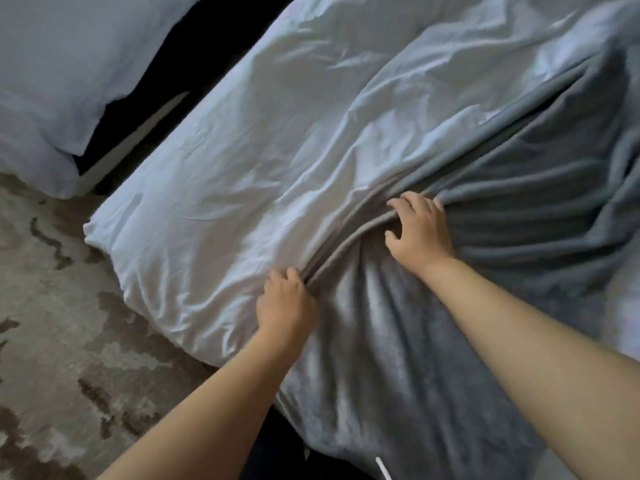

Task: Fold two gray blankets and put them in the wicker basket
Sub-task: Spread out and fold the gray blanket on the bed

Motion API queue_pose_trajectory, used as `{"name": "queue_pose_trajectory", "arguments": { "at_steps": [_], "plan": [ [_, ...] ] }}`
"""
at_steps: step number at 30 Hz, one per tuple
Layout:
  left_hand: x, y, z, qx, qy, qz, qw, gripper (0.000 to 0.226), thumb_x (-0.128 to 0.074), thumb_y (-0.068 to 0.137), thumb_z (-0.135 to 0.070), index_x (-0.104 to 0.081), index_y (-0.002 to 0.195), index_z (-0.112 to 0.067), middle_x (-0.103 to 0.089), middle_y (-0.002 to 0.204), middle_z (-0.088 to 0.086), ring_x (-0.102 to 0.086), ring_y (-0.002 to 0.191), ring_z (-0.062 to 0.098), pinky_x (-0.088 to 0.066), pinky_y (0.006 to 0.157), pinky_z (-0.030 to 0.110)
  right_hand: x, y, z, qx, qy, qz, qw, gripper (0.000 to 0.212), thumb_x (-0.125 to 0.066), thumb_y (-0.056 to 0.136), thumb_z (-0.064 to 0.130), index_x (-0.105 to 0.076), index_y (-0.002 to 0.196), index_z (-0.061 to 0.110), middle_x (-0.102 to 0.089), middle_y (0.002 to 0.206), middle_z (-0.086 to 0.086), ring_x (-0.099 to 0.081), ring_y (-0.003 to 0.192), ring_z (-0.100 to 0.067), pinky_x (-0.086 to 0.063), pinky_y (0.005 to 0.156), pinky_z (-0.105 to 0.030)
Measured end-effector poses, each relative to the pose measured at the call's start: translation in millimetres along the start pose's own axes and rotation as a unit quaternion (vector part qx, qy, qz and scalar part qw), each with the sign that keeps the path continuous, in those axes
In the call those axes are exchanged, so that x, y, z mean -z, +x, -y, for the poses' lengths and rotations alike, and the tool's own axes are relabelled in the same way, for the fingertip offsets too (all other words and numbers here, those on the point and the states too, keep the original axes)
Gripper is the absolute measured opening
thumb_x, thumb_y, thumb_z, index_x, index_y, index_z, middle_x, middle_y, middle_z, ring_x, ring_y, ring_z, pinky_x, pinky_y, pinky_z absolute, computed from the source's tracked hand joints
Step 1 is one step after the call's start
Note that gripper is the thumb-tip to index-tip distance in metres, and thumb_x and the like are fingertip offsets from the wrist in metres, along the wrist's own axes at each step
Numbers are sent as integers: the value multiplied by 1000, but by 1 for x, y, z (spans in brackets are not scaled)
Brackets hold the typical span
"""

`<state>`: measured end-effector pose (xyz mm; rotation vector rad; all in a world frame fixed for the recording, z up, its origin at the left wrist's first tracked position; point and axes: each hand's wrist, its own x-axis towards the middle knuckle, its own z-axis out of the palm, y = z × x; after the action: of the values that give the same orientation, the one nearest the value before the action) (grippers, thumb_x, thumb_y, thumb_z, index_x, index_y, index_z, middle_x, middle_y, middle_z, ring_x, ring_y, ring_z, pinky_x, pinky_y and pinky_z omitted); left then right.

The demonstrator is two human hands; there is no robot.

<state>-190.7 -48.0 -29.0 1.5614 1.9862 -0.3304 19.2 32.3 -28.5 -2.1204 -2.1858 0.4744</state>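
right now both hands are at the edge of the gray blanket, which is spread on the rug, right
Not on the rug: the head view shows the gray blanket spread on the white duvet; the rug is further left. The left hand and right hand are at the blanket's edge.

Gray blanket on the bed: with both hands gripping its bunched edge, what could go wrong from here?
The left hand and right hand grip the gray blanket right where it meets the white bedding; a pull might drag that bedding along too.
The edge is bunched in ridges, so the fold may come out crooked.
Its near end seems to hang off the bed and could slip toward the rug.
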Motion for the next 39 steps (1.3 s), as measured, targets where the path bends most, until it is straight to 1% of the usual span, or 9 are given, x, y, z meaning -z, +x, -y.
{"name": "queue_pose_trajectory", "arguments": {
  "at_steps": [5,11,23,26,29,31,33,35,39],
  "plan": [
    [8,29,-76,-160,47,-16,986,39,-47,91,-37,-49,126,-19,-43,128,14,-46,116,37,-41,94,43,8,-94,-102,-323,44,-77,942,52,-65,81,15,-53,130,3,-43,138,-24,-42,124,-42,-31,106,-44],
    [5,71,-109,-178,97,-63,977,39,-55,88,-35,-53,120,-14,-45,128,20,-43,119,40,-39,98,46,-9,-180,-184,-676,272,-93,678,62,-64,87,37,-49,130,-4,-51,134,-26,-50,122,-40,-41,98,-42],
    [33,102,-100,-188,131,-21,973,27,-51,91,-23,-62,100,1,-66,100,25,-62,97,41,-46,74,36,4,-211,-174,-626,555,-177,519,40,-68,86,28,-63,118,5,-66,107,-18,-65,96,-34,-50,92,-57],
    [46,84,-106,-118,-97,21,988,23,-48,90,-23,-60,80,-5,-57,73,14,-57,76,32,-36,60,33,38,-221,-154,-605,622,-197,456,40,-67,87,33,-63,119,9,-67,110,-13,-64,102,-31,-49,95,-53],
    [77,61,-107,63,-448,132,882,19,-51,85,-19,-55,67,-12,-50,58,5,-47,52,20,-35,47,23,89,-239,-133,-560,686,-235,400,29,-59,93,28,-62,117,11,-69,103,-10,-65,94,-27,-53,88,-45],
    [104,47,-98,95,-489,240,833,15,-60,82,-23,-65,74,-11,-62,62,5,-58,53,19,-46,46,19,127,-261,-120,-518,713,-294,370,23,-50,97,23,-61,113,10,-71,97,-10,-68,89,-25,-57,80,-39],
    [130,35,-84,40,-438,329,836,28,-66,82,-39,-76,85,-12,-74,81,6,-70,69,19,-55,61,28,161,-286,-106,-476,742,-333,334,20,-48,94,15,-61,108,8,-68,104,-12,-64,94,-25,-50,91,-42],
    [150,28,-73,-10,-398,360,844,40,-68,73,-44,-74,97,-12,-76,91,7,-72,75,17,-53,70,34,186,-310,-94,-491,736,-323,337,16,-57,82,10,-68,94,8,-69,98,-15,-65,87,-28,-47,89,-45],
    [186,17,-77,-95,-462,395,788,51,-62,75,-29,-64,116,-1,-74,87,9,-70,73,16,-54,67,28,220,-332,-82,-515,723,-92,451,40,-53,89,38,-80,84,8,-74,93,-20,-72,80,-35,-59,62,-42]
  ]
}}
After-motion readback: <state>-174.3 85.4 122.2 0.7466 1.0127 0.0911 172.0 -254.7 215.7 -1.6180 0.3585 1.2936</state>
